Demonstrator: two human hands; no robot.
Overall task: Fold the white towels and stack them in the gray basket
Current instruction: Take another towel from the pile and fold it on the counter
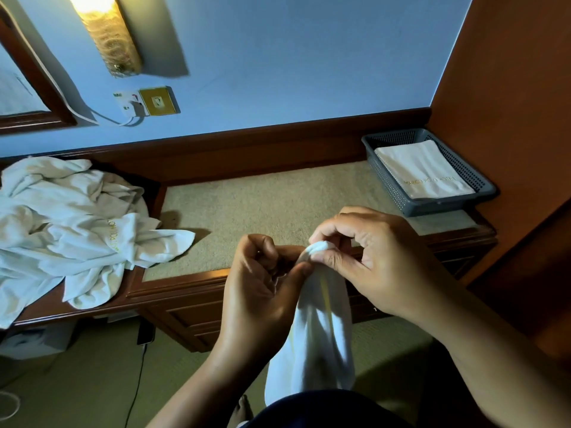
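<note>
A soft, matt white cloth towel (315, 335) is hanging from the right grip (374, 251). Beyond the grip, the table (185, 285) is showing glossy dark wood around a rough, carpet-like beige inlay. Further right, the basket (392, 183) is showing perforated matt gray plastic.

Gray basket (432, 208) (one folded towel (423, 171) inside)

Room was pretty dim where I stood. Pale blue wall (293, 57) ahead of me, a lit wall lamp (105, 32) up top left, and a brass socket plate (159, 101) below it. Corner of a wood-framed mirror (37, 97) sat far left. The surface (262, 205) was dark wood with a beige inlay, drawers (185, 319) underneath. Orange-brown wood panel (509, 72) stood on my right, with greenish carpet (77, 381) on the floor.
</note>
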